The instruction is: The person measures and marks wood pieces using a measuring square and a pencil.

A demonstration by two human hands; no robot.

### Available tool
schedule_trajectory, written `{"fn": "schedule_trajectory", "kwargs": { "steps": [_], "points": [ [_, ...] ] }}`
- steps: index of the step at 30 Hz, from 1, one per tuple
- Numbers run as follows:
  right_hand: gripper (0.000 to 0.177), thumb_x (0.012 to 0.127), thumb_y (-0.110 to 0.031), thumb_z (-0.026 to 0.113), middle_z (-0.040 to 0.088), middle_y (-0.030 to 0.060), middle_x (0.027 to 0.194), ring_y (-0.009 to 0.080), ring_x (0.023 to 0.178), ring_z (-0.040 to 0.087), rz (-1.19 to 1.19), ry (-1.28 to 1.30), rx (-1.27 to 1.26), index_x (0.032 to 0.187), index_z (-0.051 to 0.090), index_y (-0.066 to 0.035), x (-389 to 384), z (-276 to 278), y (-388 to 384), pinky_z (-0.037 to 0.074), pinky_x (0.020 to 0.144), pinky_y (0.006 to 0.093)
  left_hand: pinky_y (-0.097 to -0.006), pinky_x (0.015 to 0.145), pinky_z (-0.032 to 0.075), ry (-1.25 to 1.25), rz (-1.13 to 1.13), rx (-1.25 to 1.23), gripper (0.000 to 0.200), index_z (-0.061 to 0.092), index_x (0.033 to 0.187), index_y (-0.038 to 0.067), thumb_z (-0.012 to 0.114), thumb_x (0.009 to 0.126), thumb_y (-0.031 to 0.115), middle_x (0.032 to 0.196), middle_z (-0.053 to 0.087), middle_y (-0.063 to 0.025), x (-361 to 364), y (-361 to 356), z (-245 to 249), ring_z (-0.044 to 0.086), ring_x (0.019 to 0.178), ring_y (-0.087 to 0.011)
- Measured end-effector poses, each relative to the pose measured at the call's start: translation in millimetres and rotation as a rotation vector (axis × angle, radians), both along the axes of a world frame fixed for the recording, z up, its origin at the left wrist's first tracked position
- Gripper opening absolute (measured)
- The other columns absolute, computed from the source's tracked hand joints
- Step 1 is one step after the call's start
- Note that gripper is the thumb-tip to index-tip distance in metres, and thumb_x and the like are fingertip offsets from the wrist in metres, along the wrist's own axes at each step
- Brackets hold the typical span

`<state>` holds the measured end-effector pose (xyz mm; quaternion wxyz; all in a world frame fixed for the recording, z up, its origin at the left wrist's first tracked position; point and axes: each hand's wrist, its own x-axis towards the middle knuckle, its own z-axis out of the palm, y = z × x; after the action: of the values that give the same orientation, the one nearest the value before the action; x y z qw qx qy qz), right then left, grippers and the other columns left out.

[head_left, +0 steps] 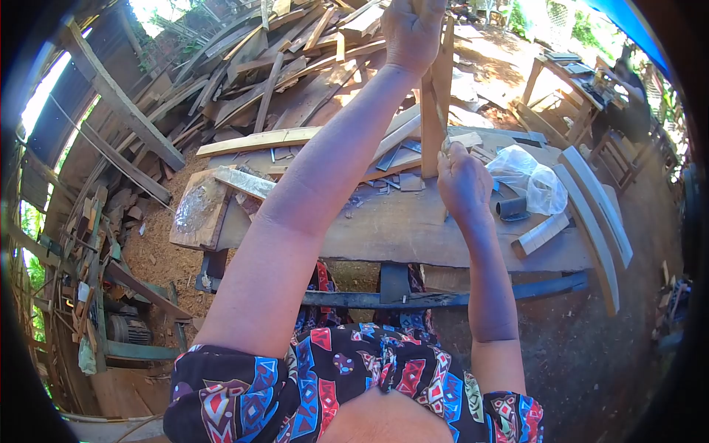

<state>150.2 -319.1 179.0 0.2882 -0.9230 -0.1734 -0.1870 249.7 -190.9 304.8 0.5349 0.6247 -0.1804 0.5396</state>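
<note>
An upright wooden piece (433,118) stands on the workbench (413,229). My left hand (410,33) grips its top end, arm stretched far forward. My right hand (462,181) is closed around a small object pressed against the lower side of the piece; what it holds is too small to tell. Flat offcuts and thin strips (391,159) lie around the base of the upright piece.
A clear plastic bag (533,181), a dark small cylinder (511,209) and a short wooden block (540,234) sit at the bench's right. Curved boards (594,214) lean along its right edge. A scrap-wood pile (281,66) lies behind. Another bench (569,81) stands far right.
</note>
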Motion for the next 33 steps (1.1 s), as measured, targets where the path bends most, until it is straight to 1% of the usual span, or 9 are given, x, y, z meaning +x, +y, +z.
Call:
{"fn": "schedule_trajectory", "kwargs": {
  "steps": [4,7,9,12,19,25,27,28,33],
  "points": [
    [0.022,0.089,-0.024,0.052,0.062,0.0221,0.072,0.0407,0.074,0.062,-0.004,0.033,0.017,0.085,0.055,-0.003,1.8,1.8,2.6,0.046,0.066,0.0483,-0.0314,0.053,0.039,0.155,-0.206,-0.071,0.035,0.055,0.084,0.002,0.058,0.093,0.036,0.060,0.045,-0.0009,1.9,4.1,-4.2,0.042,0.056,-0.0113],
    [0.022,0.089,-0.025,0.052,0.062,0.0220,0.072,0.0404,0.074,0.063,-0.016,0.051,0.008,0.085,0.055,-0.003,-1.8,2.0,7.6,0.046,0.066,0.0489,-0.0342,0.053,0.040,0.130,0.029,-0.004,0.036,0.056,0.085,0.001,0.056,0.094,0.036,0.059,0.050,-0.0058,5.6,2.2,-5.0,0.048,0.054,-0.0178],
    [0.020,0.090,-0.022,0.050,0.063,0.0215,0.070,0.0393,0.072,0.064,-0.013,0.020,-0.003,0.085,0.055,-0.003,-3.3,1.5,7.4,0.048,0.065,0.0486,-0.0386,0.054,0.041,0.049,0.259,0.073,0.037,0.058,0.084,0.001,0.054,0.094,0.036,0.060,0.055,-0.0130,10.5,1.2,-5.1,0.055,0.056,-0.0289],
    [0.018,0.090,-0.018,0.049,0.063,0.0213,0.068,0.0383,0.069,0.065,-0.008,-0.014,-0.028,0.085,0.055,-0.002,-16.8,0.3,0.4,0.049,0.063,0.0483,-0.0420,0.055,0.042,-0.042,0.317,0.041,0.039,0.059,0.084,0.000,0.054,0.093,0.038,0.062,0.057,-0.0183,15.3,-0.2,-6.3,0.057,0.061,-0.0366],
    [0.015,0.088,-0.016,0.050,0.061,0.0213,0.063,0.0394,0.064,0.063,0.014,0.033,-0.017,0.084,0.054,-0.002,-53.4,-25.0,-22.1,0.047,0.060,0.0483,-0.0410,0.055,0.042,0.033,0.313,-0.007,0.041,0.058,0.081,0.000,0.058,0.091,0.040,0.062,0.057,-0.0169,13.6,15.3,-8.6,0.056,0.059,-0.0351],
    [0.016,0.088,-0.016,0.049,0.062,0.0226,0.067,0.0388,0.068,0.064,0.014,-0.031,-0.063,0.084,0.056,-0.002,-23.7,1.9,-4.2,0.048,0.063,0.0483,-0.0362,0.053,0.042,0.097,0.175,0.015,0.035,0.057,0.079,0.001,0.075,0.080,0.031,0.060,0.056,-0.0095,4.1,7.3,-13.3,0.054,0.055,-0.0216],
    [0.017,0.088,-0.017,0.049,0.063,0.0225,0.068,0.0388,0.069,0.065,0.002,-0.050,-0.057,0.084,0.056,-0.003,-0.5,10.6,9.1,0.049,0.064,0.0482,-0.0343,0.052,0.042,-0.227,0.370,0.198,0.033,0.057,0.078,0.001,0.079,0.076,0.025,0.058,0.054,-0.0070,-0.5,-2.7,-11.5,0.050,0.054,-0.0166],
    [0.018,0.088,-0.019,0.049,0.063,0.0225,0.068,0.0389,0.070,0.065,-0.016,-0.075,-0.047,0.084,0.056,-0.003,5.3,12.2,13.1,0.049,0.065,0.0482,-0.0341,0.052,0.043,0.099,0.147,0.024,0.032,0.057,0.077,0.001,0.078,0.075,0.025,0.058,0.054,-0.0080,-12.0,-4.4,-3.6,0.051,0.053,-0.0169],
    [0.019,0.089,-0.021,0.049,0.063,0.0215,0.067,0.0386,0.070,0.065,-0.004,-0.034,-0.038,0.086,0.056,-0.003,-22.9,1.5,-2.9,0.049,0.065,0.0479,-0.0346,0.052,0.043,0.071,0.168,0.007,0.034,0.058,0.076,0.001,0.078,0.075,0.027,0.058,0.056,-0.0081,1.5,5.3,-7.3,0.052,0.052,-0.0171]
  ]
}}
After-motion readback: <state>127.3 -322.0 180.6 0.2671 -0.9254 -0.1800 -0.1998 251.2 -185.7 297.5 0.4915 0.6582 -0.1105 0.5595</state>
